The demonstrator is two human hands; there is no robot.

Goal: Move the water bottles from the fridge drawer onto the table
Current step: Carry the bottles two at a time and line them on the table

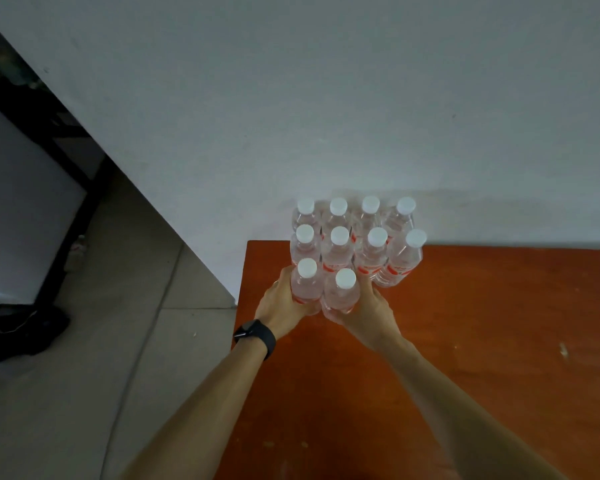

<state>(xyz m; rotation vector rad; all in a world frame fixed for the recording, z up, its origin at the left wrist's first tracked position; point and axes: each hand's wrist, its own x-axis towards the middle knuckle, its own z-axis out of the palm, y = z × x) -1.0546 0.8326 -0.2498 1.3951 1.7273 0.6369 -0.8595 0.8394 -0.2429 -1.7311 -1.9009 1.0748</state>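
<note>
so the brown table (pixel 482 341) sits pushed against a pale wall (pixel 291 98), and near its back left corner there's a tight block of clear water bottles (pixel 355 237) with white caps, all standing upright. two rows of four are already packed in, and a third row at the front has just two.

those two are the ones in hand. the left hand (pixel 279 304) is wrapped around the left front bottle (pixel 305 285) and the right hand (pixel 369 311) is wrapped around the right front bottle (pixel 342 294), each curled snug round the lower body, one bottle per hand. there's a black watch (pixel 255 336) on the left wrist.

the bit that matters: both bottles point straight up, caps toward the camera, and they sit touching each other and right against the row behind. can't tell for sure if their bases are flat on the wood since the hands hide them. my guess is the next thing is just letting go outward, left hand to the left, right hand to the right, so nothing gets knocked. the gap for the next pair lies to the right, nearer the right hand.
</note>
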